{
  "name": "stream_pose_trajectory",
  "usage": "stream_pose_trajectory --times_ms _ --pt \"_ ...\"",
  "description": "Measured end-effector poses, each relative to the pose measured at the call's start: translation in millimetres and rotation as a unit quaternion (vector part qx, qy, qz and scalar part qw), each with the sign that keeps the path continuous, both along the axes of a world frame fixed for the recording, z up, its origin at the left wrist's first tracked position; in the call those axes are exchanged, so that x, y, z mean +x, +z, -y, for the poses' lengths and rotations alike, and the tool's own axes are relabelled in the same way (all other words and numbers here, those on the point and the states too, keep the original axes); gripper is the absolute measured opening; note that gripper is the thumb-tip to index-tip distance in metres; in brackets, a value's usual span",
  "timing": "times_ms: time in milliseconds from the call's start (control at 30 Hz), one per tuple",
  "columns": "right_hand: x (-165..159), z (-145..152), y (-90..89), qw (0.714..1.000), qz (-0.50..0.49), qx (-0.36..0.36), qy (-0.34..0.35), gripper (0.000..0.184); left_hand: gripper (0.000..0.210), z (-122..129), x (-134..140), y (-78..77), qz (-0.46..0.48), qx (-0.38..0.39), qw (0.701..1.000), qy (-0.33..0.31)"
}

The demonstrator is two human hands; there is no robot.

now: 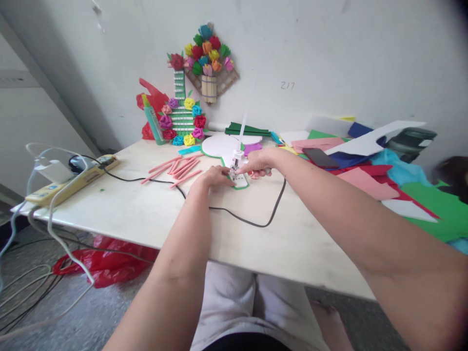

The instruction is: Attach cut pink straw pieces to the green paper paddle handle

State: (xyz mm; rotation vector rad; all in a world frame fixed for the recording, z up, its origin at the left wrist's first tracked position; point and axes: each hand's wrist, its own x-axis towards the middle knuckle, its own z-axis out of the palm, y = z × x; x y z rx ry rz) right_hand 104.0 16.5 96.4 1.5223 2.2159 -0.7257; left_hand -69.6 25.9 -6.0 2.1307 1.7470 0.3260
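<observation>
My right hand [259,162] is closed around a white hot glue gun [238,156], with a clear glue stick [243,127] standing up out of its back end. Its nozzle points down at the narrow end of a white guitar-shaped cutout [218,145] with a green border, lying flat on the table. At the left edge of that narrow end, my left hand [218,176] rests with fingers stretched out over the cutout. Small white marks or pieces sit near the nozzle, too small to make out. A bit of pink paper shows beside my right hand.
Several rolled pink paper sticks [179,168] lie left of the cutout. A black cord [248,223] loops across the table towards a yellow power strip [69,183]. Coloured paper sheets [373,183] and a phone [320,158] lie right. A glue bottle [153,122] and flower decorations [185,117] stand behind.
</observation>
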Motion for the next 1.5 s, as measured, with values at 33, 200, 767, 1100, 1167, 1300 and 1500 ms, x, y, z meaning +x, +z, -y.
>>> stream_pose_trajectory --times_ms 33,200,767,1100,1167,1300,1500 --pt "0 0 0.0 1.000 0.002 -0.001 0.001 0.045 0.058 -1 0 -0.6 0.002 0.001 1.000 -0.002" --pt "1 3 -0.8 1.000 0.001 0.011 -0.011 0.048 0.058 -4 -3 -5.9 0.016 0.008 1.000 0.003" --pt "-3 -1 -1.4 1.000 0.012 0.012 -0.011 0.051 0.056 -4 -1 -5.6 0.008 0.004 1.000 0.012" --pt "-3 0 0.3 1.000 0.016 0.015 0.002 0.049 0.057 -2 0 -2.7 0.005 0.005 1.000 0.000" --pt "-3 -1 0.1 1.000 0.016 0.011 0.002 0.049 0.056 -2 1 -1.7 -0.001 0.006 1.000 0.002" --pt "-2 -1 1.2 1.000 0.021 0.011 0.005 0.052 0.053 -1 2 -1.4 -0.001 0.008 1.000 -0.004" --pt "-1 7 4.9 0.999 0.031 0.033 0.016 0.052 0.052 1 2 0.1 0.004 0.010 1.000 -0.004"
